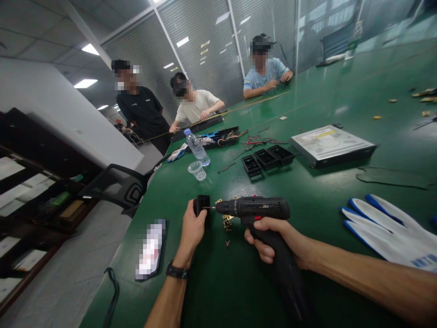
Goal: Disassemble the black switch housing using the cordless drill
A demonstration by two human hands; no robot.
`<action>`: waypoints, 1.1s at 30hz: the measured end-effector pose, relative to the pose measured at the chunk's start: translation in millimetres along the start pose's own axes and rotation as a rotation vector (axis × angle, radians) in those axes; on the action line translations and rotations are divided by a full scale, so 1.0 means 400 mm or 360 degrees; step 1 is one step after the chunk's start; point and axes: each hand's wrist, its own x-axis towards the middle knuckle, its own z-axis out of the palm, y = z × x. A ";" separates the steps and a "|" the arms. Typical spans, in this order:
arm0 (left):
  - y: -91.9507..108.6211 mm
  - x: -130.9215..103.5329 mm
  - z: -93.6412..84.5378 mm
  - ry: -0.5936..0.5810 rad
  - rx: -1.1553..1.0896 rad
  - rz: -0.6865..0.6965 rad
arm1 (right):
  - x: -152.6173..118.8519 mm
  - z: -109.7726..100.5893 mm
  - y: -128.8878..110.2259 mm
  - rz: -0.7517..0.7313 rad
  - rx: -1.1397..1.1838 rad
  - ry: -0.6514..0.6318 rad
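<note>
My right hand (273, 239) is wrapped round the grip of a black cordless drill (262, 207), which points left. Its thin bit (210, 207) reaches a small black plastic housing (204, 200). My left hand (193, 223) holds that housing on edge, thumb on its near side. Whether the bit sits in a screw is too small to tell. Below the drill's chuck lie small brass-coloured pieces (226, 223) and a few loose screws (228, 243). Farther back, similar black plastic housings (266, 157) stand in a row on the green table (235, 278).
White-and-blue work gloves (385, 225) lie at the right, a flat silver-and-black metal unit (332, 143) behind them. A plastic cup (197, 171) and water bottle (197, 148) stand ahead. A phone (150, 250) lies near the left edge. Three people are across the table.
</note>
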 end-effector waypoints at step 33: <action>0.001 -0.007 0.004 0.0033 -0.0003 -0.0001 | -0.009 0.008 -0.009 0.0004 -0.0020 0.0012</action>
